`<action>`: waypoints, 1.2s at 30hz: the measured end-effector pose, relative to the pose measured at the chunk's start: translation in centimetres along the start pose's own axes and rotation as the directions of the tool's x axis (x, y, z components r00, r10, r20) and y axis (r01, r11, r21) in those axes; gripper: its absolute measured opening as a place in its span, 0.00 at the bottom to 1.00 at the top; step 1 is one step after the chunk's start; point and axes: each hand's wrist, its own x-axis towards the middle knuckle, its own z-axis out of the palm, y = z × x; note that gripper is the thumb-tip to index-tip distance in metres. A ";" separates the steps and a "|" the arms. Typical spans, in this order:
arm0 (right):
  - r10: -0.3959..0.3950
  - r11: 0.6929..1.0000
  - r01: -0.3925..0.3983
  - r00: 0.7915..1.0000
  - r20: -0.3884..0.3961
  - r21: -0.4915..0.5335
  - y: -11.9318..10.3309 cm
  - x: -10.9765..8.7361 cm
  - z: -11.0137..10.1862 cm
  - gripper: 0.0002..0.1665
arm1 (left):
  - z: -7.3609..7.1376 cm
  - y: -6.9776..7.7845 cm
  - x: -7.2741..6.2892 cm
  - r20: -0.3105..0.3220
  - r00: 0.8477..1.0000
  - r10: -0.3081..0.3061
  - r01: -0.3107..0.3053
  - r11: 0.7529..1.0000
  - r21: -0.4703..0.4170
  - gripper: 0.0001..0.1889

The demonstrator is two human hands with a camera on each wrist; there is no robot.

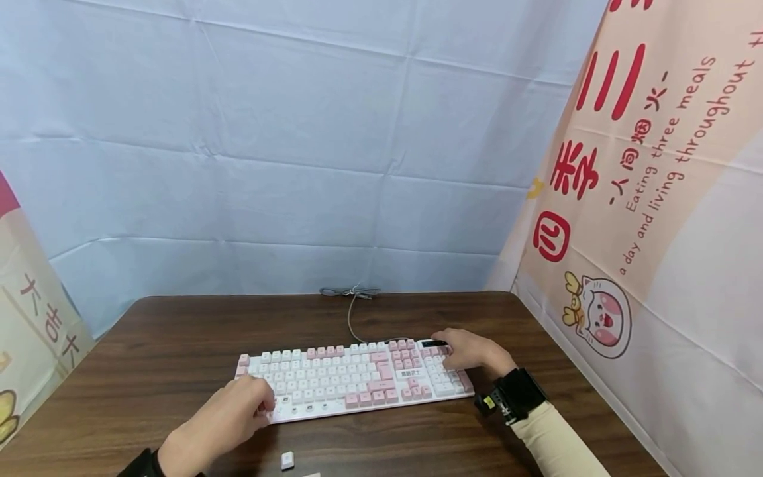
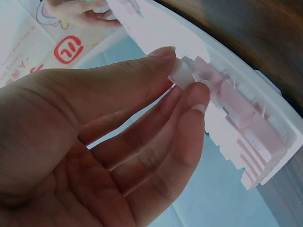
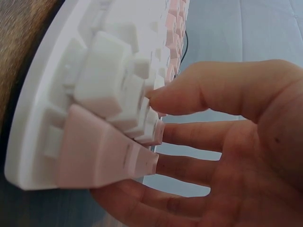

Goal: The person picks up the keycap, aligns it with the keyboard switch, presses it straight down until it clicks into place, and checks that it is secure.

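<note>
A white and pink keyboard (image 1: 334, 377) lies on the wooden table. At its front left corner, my left hand (image 1: 232, 411) pinches a small white keycap (image 2: 181, 73) between thumb and fingers, right beside pink keys (image 2: 236, 104) in the left wrist view. Several key spots near this hand lack caps. My right hand (image 1: 471, 350) rests over the keyboard's far right corner, its fingers nearly straight. In the right wrist view its thumb (image 3: 175, 99) touches the white number keys (image 3: 106, 73), with the other fingers around the pink keys at the edge.
A loose white keycap (image 1: 287, 460) lies on the table (image 1: 381, 444) in front of the keyboard, with a pale piece (image 1: 312, 475) cut off by the frame edge. Behind, a grey cable (image 1: 350, 318) runs to a coiled bundle (image 1: 346, 291) near the blue cloth (image 1: 286, 165).
</note>
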 end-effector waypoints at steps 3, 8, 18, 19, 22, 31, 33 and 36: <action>-0.005 1.000 0.005 1.000 -0.001 0.002 0.1 0.0 0.0 0.40 | -0.1 -0.1 0.2 -0.016 1.000 0.019 -0.019 1.000 0.008 0.12; -0.005 1.000 0.005 1.000 -0.005 0.005 0.1 0.1 0.0 0.40 | -0.3 0.0 0.5 -0.029 1.000 -0.002 0.002 1.000 0.014 0.13; -0.009 1.000 0.009 1.000 0.002 0.007 0.1 0.0 0.0 0.40 | -0.2 0.5 1.5 -0.021 0.996 -0.091 0.092 0.995 0.043 0.16; -0.007 1.000 0.007 1.000 0.003 0.007 0.1 -0.1 0.0 0.40 | -0.2 0.5 1.7 -0.022 0.994 -0.105 0.106 0.993 0.044 0.16; -0.003 1.000 0.003 1.000 -0.002 0.009 0.0 -0.1 0.0 0.40 | -0.1 0.4 2.0 -0.022 0.990 -0.136 0.137 0.990 0.038 0.14; -0.008 1.000 0.008 1.000 -0.004 0.004 -0.1 -0.2 0.0 0.40 | 0.0 -0.1 2.4 -0.007 0.989 -0.150 0.150 0.989 -0.007 0.11; -0.009 1.000 0.009 1.000 -0.006 0.008 -0.1 -0.3 0.0 0.39 | 0.1 -0.2 2.5 -0.004 0.989 -0.145 0.145 0.989 -0.008 0.11; -0.007 1.000 0.007 1.000 -0.006 0.013 -0.1 -0.3 0.0 0.39 | 0.2 -0.2 2.7 -0.003 0.991 -0.137 0.137 0.991 -0.005 0.11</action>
